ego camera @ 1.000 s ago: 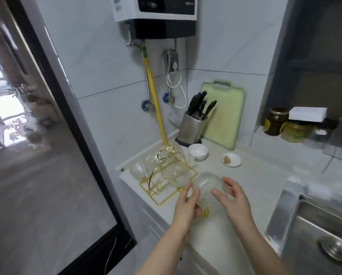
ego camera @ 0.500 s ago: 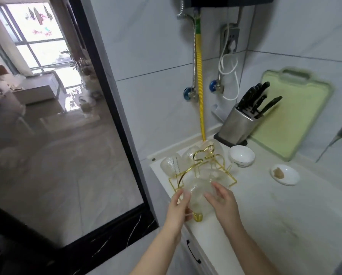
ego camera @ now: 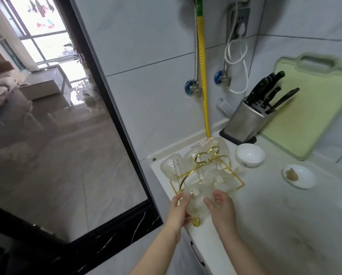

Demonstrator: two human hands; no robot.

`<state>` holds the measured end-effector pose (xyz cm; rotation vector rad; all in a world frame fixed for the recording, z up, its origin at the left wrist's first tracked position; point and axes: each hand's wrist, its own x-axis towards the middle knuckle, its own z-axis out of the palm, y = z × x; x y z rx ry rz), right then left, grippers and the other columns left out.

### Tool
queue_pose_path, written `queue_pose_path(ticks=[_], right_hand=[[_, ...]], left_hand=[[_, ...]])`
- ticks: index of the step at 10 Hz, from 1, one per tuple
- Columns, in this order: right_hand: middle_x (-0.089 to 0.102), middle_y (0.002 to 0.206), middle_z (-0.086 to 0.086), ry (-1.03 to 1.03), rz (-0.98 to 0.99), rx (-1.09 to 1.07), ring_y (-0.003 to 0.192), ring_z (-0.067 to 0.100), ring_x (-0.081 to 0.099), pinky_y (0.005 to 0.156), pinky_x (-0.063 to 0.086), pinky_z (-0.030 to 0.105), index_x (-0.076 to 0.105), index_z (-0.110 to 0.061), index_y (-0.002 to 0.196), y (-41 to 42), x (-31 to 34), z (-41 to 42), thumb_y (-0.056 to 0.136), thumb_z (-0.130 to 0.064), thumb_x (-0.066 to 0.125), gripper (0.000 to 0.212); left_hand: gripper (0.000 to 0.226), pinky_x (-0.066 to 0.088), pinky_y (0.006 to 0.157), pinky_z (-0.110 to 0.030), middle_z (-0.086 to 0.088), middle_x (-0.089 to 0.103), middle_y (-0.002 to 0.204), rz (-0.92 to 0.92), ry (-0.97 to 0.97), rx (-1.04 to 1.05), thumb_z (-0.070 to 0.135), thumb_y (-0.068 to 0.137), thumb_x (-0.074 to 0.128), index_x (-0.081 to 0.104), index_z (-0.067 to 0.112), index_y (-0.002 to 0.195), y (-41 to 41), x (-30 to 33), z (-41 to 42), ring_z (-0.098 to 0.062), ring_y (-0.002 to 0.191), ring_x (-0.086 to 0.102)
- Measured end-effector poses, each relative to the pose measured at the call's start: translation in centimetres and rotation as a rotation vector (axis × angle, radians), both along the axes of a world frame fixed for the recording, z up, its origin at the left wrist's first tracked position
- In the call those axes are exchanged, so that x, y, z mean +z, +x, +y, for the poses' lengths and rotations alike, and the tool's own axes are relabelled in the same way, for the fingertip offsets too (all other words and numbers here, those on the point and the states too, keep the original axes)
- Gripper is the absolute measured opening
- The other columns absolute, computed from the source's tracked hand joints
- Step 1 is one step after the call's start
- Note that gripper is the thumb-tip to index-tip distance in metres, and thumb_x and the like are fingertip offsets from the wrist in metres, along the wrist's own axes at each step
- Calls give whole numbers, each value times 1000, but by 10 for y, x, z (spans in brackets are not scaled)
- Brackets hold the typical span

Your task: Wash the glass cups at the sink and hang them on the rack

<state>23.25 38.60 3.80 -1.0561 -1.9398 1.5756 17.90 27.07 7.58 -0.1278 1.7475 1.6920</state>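
Observation:
A clear textured glass cup (ego camera: 197, 201) with a gold handle is held between both hands at the near corner of the gold wire rack (ego camera: 203, 155). My left hand (ego camera: 179, 211) grips its left side, thumb curled over the rim. My right hand (ego camera: 221, 207) presses its right side with fingers nearly straight. Several other glass cups hang on the rack: one at the left (ego camera: 171, 165), two at the back (ego camera: 215, 147), one at the right (ego camera: 219, 179). The sink is out of view.
A white bowl (ego camera: 250, 155), a small white dish (ego camera: 299, 176) with a brown lump, a steel knife block (ego camera: 249, 120) and a green cutting board (ego camera: 313, 108) stand on the white counter. A yellow hose (ego camera: 203, 76) runs down the wall. A black-framed glass door (ego camera: 114, 120) borders the counter's left edge.
Both hands carried the glass cup leftward and forward to the rack. The view swung left and down, so the sink left the frame.

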Motion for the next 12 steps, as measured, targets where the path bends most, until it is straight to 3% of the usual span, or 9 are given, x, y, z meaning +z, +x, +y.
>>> queue_pose_path(ticks=[2,4,6,7,8,9,10,12], right_hand=[[51,107,0,1,-46,-49,99,15,52,84,38,25,58,-7,115,-4,1,-7,83,-12,69,34],[57,108,1,48,-106,-102,100,16,53,88,41,28,59,-11,120,-6,-2,-13,84,-16,67,37],[62,112,9,66,-177,-184,105,23,57,86,42,28,58,-7,120,-5,-5,-27,84,-15,67,38],[60,110,4,57,-232,-229,100,16,54,84,39,25,58,-9,120,-5,-3,-36,85,-20,66,38],[63,113,7,113,-315,-237,97,18,56,78,38,24,60,-8,118,-7,6,-43,86,-24,65,36],[57,126,8,179,-419,-171,116,21,54,84,38,21,53,-9,128,-2,19,-47,89,-21,59,41],[47,140,6,230,-566,-135,129,20,45,103,35,25,42,-11,138,16,29,-51,91,-26,54,50],[29,153,-2,373,-828,-154,142,16,26,114,27,35,19,-21,148,66,50,-54,94,-34,46,62]], left_hand=[[38,52,69,-28,-4,64,105,-5,-70,-52,48,89,58,51,24,118,-16,-8,-2,-21,81,63],[52,48,50,-25,-21,65,109,58,-174,-245,56,84,60,42,15,112,-36,-13,-5,-17,55,59],[51,53,70,-32,-1,58,107,209,-347,-464,57,87,51,40,17,116,-53,-7,-6,-21,83,66],[47,52,88,-37,0,57,108,336,-398,-555,52,89,53,42,17,117,-63,-5,-6,-21,95,61],[46,50,87,-34,2,56,104,453,-486,-687,52,90,49,43,16,117,-72,3,-7,-18,90,56],[49,48,79,-30,4,58,103,628,-587,-823,55,89,43,49,17,119,-81,12,-7,-15,87,57],[47,47,85,-33,1,59,113,884,-694,-921,52,89,42,53,18,119,-86,20,-4,-19,101,58],[44,42,96,-35,2,47,132,1400,-578,-1007,39,91,43,43,24,131,-70,38,18,-21,120,46]])
